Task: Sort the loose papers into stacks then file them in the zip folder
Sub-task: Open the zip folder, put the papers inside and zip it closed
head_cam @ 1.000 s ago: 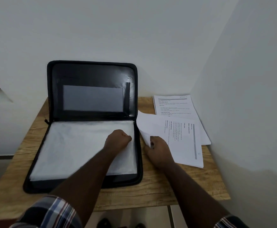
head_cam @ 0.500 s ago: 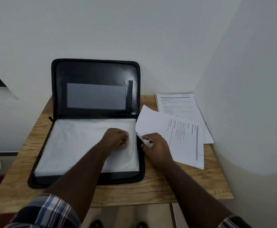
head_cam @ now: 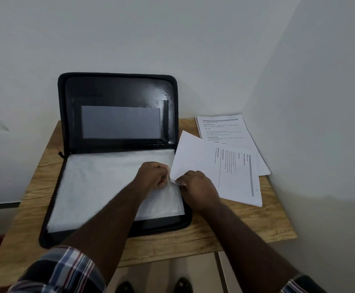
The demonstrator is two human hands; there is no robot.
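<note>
- Looking leftmost, we see the folder (head_cam: 117, 115) lying unzipped on the wooden surface (head_cam: 35, 187), its lid propped against the wall and white sleeves (head_cam: 92, 187) filling its base.
- Our left hand (head_cam: 154, 175) rests on those sleeves with fingers curled, pinching the edge of a sleeve at its right side.
- Our right hand (head_cam: 197, 187) sits just beside it at the folder's right rim, gripping the near corner of a printed stack (head_cam: 218, 166).
- That stack lies slanted on the surface, overlapping a second stack (head_cam: 225, 130) near the right wall.
</note>
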